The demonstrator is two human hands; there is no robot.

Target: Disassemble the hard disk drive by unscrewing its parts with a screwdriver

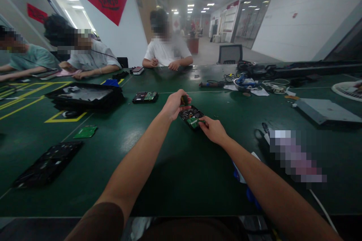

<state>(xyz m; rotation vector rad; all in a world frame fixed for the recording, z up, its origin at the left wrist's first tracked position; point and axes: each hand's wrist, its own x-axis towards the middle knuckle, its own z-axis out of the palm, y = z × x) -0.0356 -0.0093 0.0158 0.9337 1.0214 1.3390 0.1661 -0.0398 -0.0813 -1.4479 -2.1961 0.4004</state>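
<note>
A black hard drive point(192, 113) lies on the green table in front of me, with a green circuit board point(193, 122) at its near end. My left hand point(175, 106) is closed above the drive's far end around what looks like a screwdriver point(184, 100) with a dark and yellow handle; its tip is hidden. At the drive's near right side, my right hand point(214, 129) pinches the edge of the circuit board between thumb and forefinger. A few tiny bits, perhaps screws, lie just right of the drive.
Left of me are another drive point(145, 97), a loose green board point(85, 131), a black casing point(48, 163) and a black tray point(85, 93). Cables point(244, 83), a grey metal box point(325, 111) and a pixelated object point(296, 156) are rightward. Several people sit opposite.
</note>
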